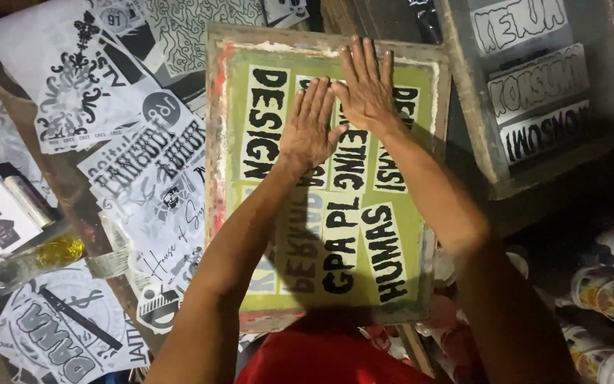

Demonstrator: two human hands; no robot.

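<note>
- The left hand [312, 122] is being held flat and open, palm down, fingers together, on the upper middle of the screen [236, 107]; nothing is being gripped.
- The right hand [366, 84] is being laid flat and open just beside it, fingers spread toward the top rail of the frame [214, 142], its thumb side touching the left hand's fingertips.
- Paper strips [266, 121] with black lettering are being pressed under both palms against the green mesh.
- Judged from how things lie, most strips are already being held in place across the mesh; the upper ones are being smoothed, and whether any are left to be laid cannot be told.
- The frame is being rested slantwise on the table, its lower edge near the red shirt [321, 359].
- Printed sheets [143, 163] are being kept spread at the left, with a bottle of yellow liquid [30, 259] near them.
- A second frame [527, 85] with lettered strips is being kept at the upper right, cans [609, 291] below it.
</note>
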